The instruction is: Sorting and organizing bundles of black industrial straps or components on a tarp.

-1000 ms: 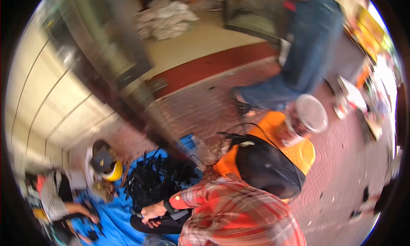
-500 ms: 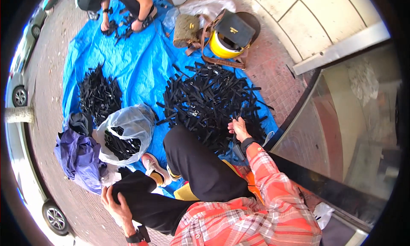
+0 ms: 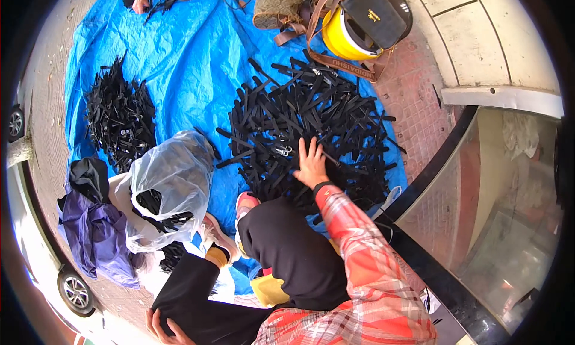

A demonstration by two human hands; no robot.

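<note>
Right hand (image 3: 311, 165) has moved toward the middle of the flat black strips (image 3: 305, 114), fingers splayed, gripping nothing visible; left hand (image 3: 166, 331) drapes loosely open over smooth black trousers (image 3: 293, 252).

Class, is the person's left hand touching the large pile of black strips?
No, the left hand lies at the black trouser leg, well apart from the large pile.

Daylight is bright, the centre crisp, the edges bowed.

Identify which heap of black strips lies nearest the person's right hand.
The broad heap on the right: the right hand is spread over it, whereas the smaller heap and the bagged strips lie farther left.
</note>
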